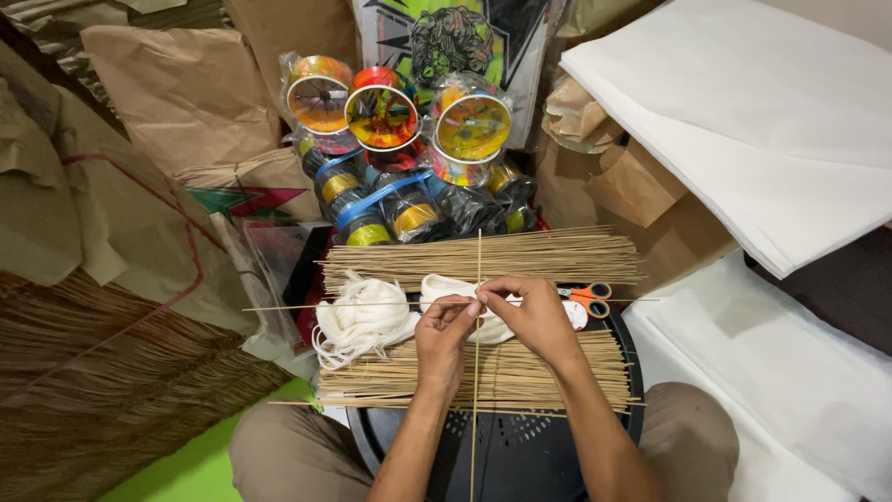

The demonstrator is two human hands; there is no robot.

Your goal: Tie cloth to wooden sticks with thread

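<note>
My left hand (444,333) and my right hand (531,314) meet at the crossing of two thin bamboo sticks. One stick (477,390) runs upright toward me, the other stick (325,306) lies level to the left. Both hands pinch at the crossing point, where white thread seems to wrap the joint. Beneath them lie two flat bundles of thin sticks, a far bundle (520,253) and a near bundle (390,381), on a black round stool (520,446). A hank of white thread (358,321) rests between the bundles.
Orange-handled scissors (587,297) lie right of my hands. Colourful spools (381,116) and wrapped reels (409,216) stand behind. White paper sheets (762,121) stack at the right, brown paper (177,93) and a dry stick bundle (102,372) at the left.
</note>
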